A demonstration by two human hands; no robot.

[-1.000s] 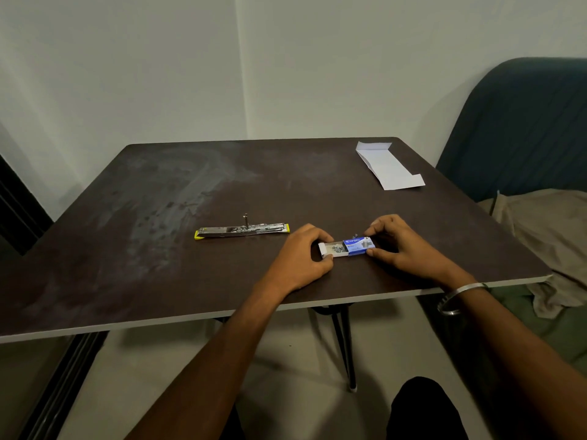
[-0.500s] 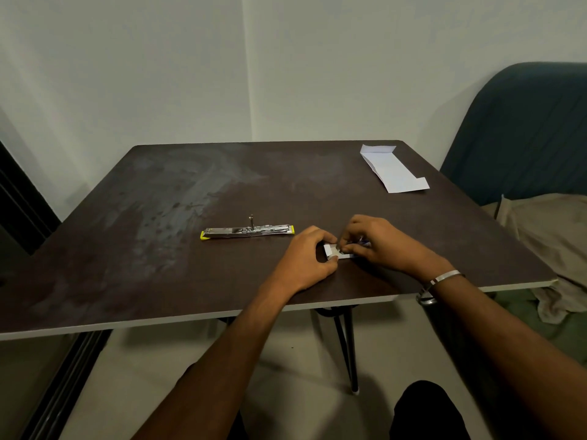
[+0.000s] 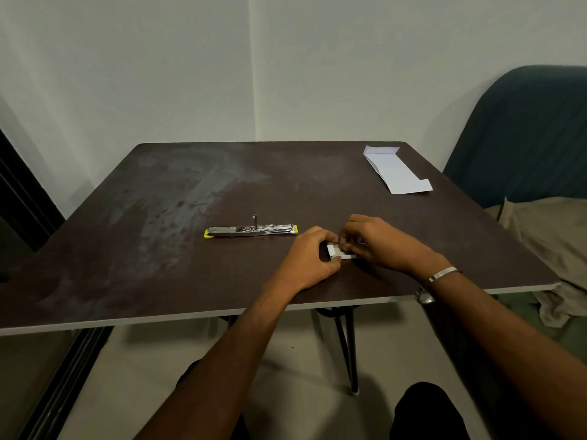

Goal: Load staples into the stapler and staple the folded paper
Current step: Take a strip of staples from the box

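Note:
A metal stapler (image 3: pixel 251 231) with yellow ends lies opened out flat near the middle of the dark table (image 3: pixel 190 192). To its right sits a small white staple box (image 3: pixel 334 251), mostly hidden by my fingers. My left hand (image 3: pixel 309 260) grips the box's left end between thumb and fingers. My right hand (image 3: pixel 378 241) covers the box's right part, fingertips pinched at its opening; whether a staple strip is in them is hidden. The folded white paper (image 3: pixel 395 170) lies flat at the table's far right corner.
The table's front edge (image 3: pixel 197 315) runs just under my wrists. A dark blue chair (image 3: pixel 524 131) with beige cloth (image 3: pixel 552 242) stands to the right. Black table legs (image 3: pixel 347 347) show below. A dark frame (image 3: pixel 22 198) borders the left side.
My right hand has slid left along the staple box, from its blue right end to over its open left part. My left hand has kept its hold. Stapler and paper have stayed put.

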